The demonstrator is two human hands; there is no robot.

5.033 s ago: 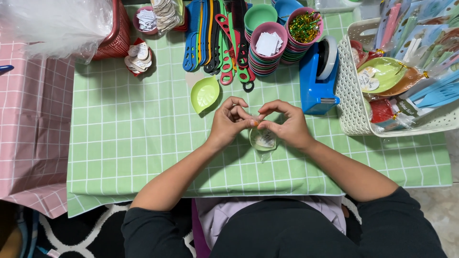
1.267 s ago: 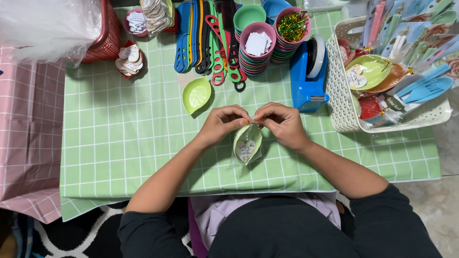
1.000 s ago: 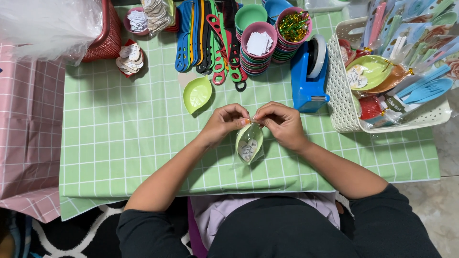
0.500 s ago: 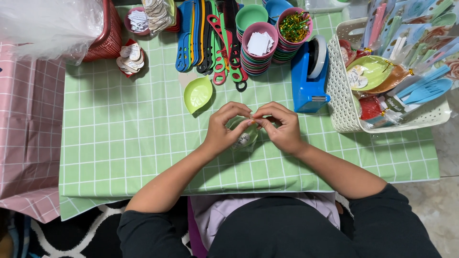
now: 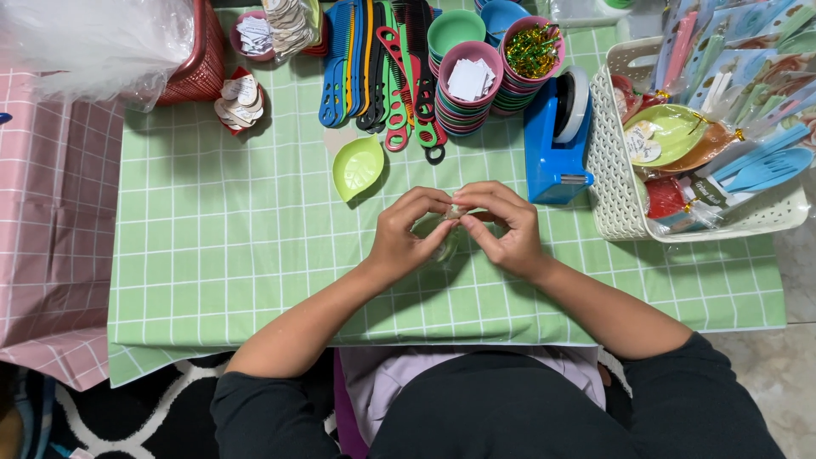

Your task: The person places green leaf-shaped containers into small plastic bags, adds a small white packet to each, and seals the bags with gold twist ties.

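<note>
I had both hands together over the middle of the table (image 5: 255, 280), which wore a green checked vinyl cloth. My left hand (image 5: 406, 236) and right hand (image 5: 503, 229) were each curled narrow, fingertips pinched on the top of a small clear plastic bag (image 5: 442, 240) that hung between them just above the cloth. What was inside the bag I could not tell; the fingers covered most of it.

Judging from that grip, the bag seemed filled and in the middle of being closed at its mouth, with sealing not yet done: the blue tape dispenser (image 5: 554, 136) stood untouched just beyond my right hand. A lime green leaf-shaped dish (image 5: 359, 167) of smooth glossy plastic lay empty near my left hand, so more packing looked to remain.

Farther back stood stacks of round coloured bowls (image 5: 469, 89), one holding white paper slips, another shiny gold and green twists. Beside them lay a row of flat plastic combs (image 5: 382, 59). To the right, a white lattice basket (image 5: 612, 170) held finished wrapped packs. A red woven basket (image 5: 200, 59) sat at the far left.
</note>
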